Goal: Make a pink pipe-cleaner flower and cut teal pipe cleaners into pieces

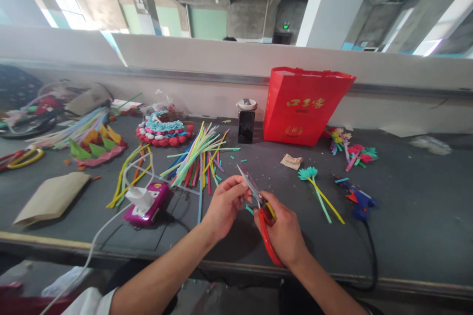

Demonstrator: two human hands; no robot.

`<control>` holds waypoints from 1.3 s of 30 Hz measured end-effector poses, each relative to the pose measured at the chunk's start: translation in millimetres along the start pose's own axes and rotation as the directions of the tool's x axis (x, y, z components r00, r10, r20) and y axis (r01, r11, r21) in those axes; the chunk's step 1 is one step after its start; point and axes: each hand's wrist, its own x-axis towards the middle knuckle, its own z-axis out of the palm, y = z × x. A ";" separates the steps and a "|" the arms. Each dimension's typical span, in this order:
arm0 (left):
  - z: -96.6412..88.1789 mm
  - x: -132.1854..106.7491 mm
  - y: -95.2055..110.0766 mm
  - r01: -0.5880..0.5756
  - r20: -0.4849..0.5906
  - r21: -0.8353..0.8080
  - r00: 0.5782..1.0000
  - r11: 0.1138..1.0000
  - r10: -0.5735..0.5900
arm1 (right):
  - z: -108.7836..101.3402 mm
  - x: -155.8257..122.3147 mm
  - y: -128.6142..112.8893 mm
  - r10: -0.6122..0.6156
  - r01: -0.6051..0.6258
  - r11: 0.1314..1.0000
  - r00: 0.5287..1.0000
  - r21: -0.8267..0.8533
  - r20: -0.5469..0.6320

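My right hand (283,229) grips red-handled scissors (258,206); their metal blades point up and left. My left hand (225,204) is closed in a pinch right at the blades, on a small piece that I cannot make out. A small teal scrap (250,210) lies on the table between my hands. Just beyond my left hand lies a fan of coloured sticks (199,157). A finished teal paper flower (314,182) with a yellow-green stem lies to the right of the scissors.
A red gift bag (303,106) and a black bottle (246,120) stand at the back. A blue glue gun (358,199) lies right, a pink power strip (148,204) with a white plug left. Brown paper (51,197), a decorated cake craft (164,128) and more flowers (354,150) lie around.
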 end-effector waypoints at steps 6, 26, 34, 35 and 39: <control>1.1 -0.3 -0.5 -0.002 0.006 -0.004 1.000 1.000 0.002 | -1.6 0.1 -2.9 0.010 -0.010 1.000 1.000 0.016 0.023; 4.4 -3.4 -1.9 0.147 0.043 0.047 0.988 0.988 -0.149 | -12.7 15.4 0.2 0.239 -0.204 0.842 0.971 0.500 -0.006; 5.9 -7.5 -9.3 0.277 0.102 0.180 0.949 0.944 -0.298 | -17.0 18.9 -1.3 0.186 -0.158 0.770 0.982 0.618 0.020; 6.2 -7.6 -9.8 0.270 0.093 0.204 0.952 0.941 -0.293 | -17.6 19.0 -1.3 0.185 -0.156 0.777 0.983 0.609 0.016; 8.7 -7.6 -10.6 0.087 0.066 0.390 0.990 0.917 -0.122 | -17.3 18.6 -2.3 0.205 -0.136 0.828 0.977 0.544 -0.067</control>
